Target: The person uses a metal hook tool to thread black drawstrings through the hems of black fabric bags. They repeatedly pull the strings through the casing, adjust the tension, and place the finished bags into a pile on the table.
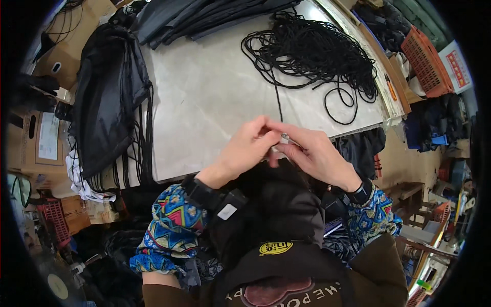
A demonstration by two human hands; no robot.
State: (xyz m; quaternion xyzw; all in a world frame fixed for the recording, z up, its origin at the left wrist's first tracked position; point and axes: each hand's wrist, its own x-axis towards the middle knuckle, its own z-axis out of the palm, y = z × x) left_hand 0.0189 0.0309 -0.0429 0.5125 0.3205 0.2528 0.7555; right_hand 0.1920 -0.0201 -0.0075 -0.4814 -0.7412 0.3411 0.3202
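Just beyond the table's near edge, over my lap, my two hands meet fingertip to fingertip. My left hand (245,146) is closed in a pinch; its fingertips hide whatever lies in them. Thumb and fingers of my right hand (319,153) close on a small silvery metal piece (285,136), mostly covered. A black cord (279,100) runs from a large tangled heap of cord (317,48) down to the meeting fingers, where its end disappears. Black fabric (271,197) lies bunched below my hands.
On the pale table (204,102), black drawstring bags (110,97) lie at the left, with cords hanging over the edge. Dark folded fabric (204,20) is stacked at the back. Cardboard boxes (25,135) stand left, an orange-red basket (425,61) far right.
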